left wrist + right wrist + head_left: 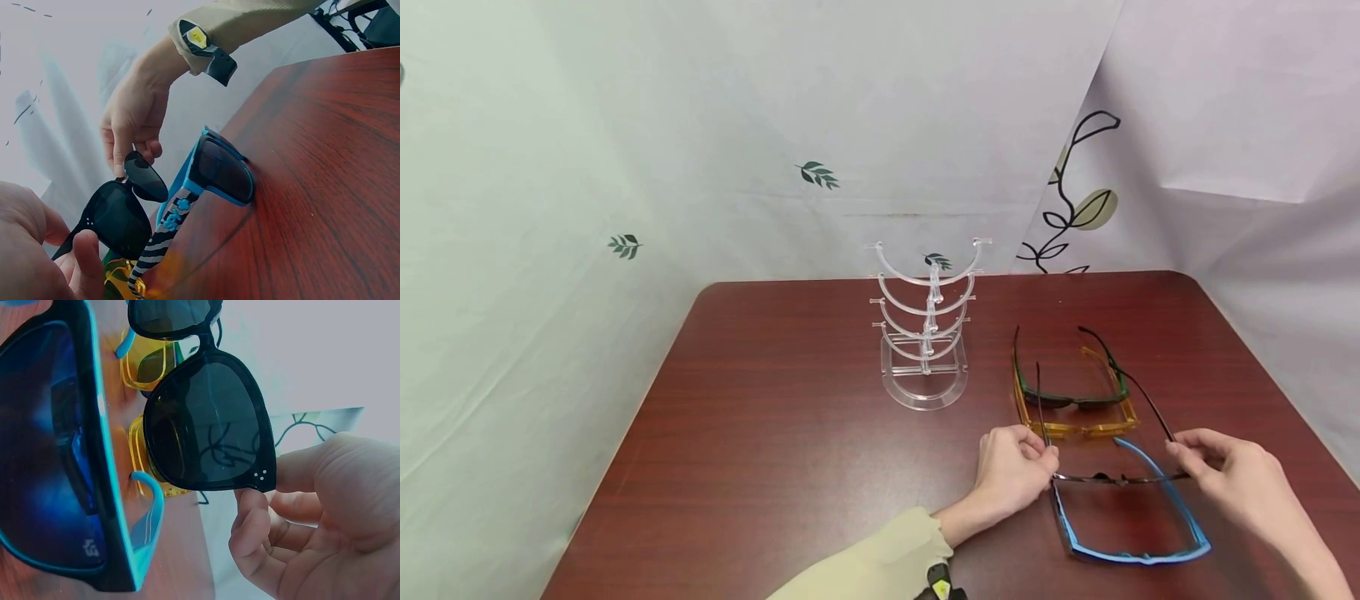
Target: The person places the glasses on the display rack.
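Observation:
Both hands hold a pair of black sunglasses [1108,478] in the air, its temples unfolded and pointing away from me. My left hand [1015,468] pinches the left hinge area between thumb and fingers. At the other end, my right hand [1238,477] pinches the right hinge corner. Dark lenses [209,422] and small white dots at the corner show in the right wrist view. Beneath lies a pair of blue-framed sunglasses [1142,557], unfolded on the table; its zebra-striped temple [164,234] carries blue flowers.
Farther back on the table [790,433], green-and-black sunglasses [1075,402] lie overlapping yellow-framed glasses [1097,430]. A clear acrylic tiered eyewear stand [927,392] stands left of them, with no glasses on it. White patterned cloth [700,167] hangs behind the table.

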`<state>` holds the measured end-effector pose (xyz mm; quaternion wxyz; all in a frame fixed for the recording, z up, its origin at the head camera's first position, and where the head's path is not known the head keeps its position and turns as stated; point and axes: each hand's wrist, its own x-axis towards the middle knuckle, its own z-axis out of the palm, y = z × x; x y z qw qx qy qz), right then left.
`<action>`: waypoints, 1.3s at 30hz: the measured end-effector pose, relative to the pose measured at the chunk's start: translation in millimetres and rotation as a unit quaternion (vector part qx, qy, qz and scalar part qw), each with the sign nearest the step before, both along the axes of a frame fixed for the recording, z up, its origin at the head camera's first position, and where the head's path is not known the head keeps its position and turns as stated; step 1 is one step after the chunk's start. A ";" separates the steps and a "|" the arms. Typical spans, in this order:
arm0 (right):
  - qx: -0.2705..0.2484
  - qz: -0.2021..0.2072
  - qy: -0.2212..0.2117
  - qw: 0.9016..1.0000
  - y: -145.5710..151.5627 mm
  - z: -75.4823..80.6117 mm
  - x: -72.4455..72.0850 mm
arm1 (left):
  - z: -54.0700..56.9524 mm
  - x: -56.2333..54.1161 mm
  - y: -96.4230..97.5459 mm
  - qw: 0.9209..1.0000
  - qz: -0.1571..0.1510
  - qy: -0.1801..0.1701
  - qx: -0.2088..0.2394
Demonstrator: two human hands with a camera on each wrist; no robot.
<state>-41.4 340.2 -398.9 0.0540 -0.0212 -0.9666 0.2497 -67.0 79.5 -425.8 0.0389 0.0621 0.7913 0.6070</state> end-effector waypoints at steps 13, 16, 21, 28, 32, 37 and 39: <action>-0.083 0.008 -0.054 0.995 -4.6 2.8 1.2 | 6.4 0.0 -10.0 0.999 0.010 -0.027 0.045; -0.104 0.008 -0.069 0.992 -7.0 4.3 0.9 | 7.4 0.1 -13.1 0.998 0.013 -0.033 0.052; -0.123 0.012 -0.077 0.989 -12.3 7.2 -0.2 | 9.2 -0.1 -18.3 0.997 0.017 -0.040 0.069; -0.128 0.023 -0.095 0.987 -19.4 10.6 -4.5 | 9.6 1.2 -27.5 0.995 0.026 -0.041 0.085; -0.133 0.033 -0.091 0.986 -26.0 10.8 -6.8 | 8.3 1.7 -34.3 0.995 0.026 -0.041 0.091; -0.140 0.044 -0.085 0.985 -34.2 10.9 -10.7 | 7.2 1.7 -43.0 0.994 0.028 -0.048 0.089; -0.151 0.048 -0.083 0.984 -37.4 10.3 -12.3 | 7.3 2.0 -46.5 0.994 0.028 -0.050 0.091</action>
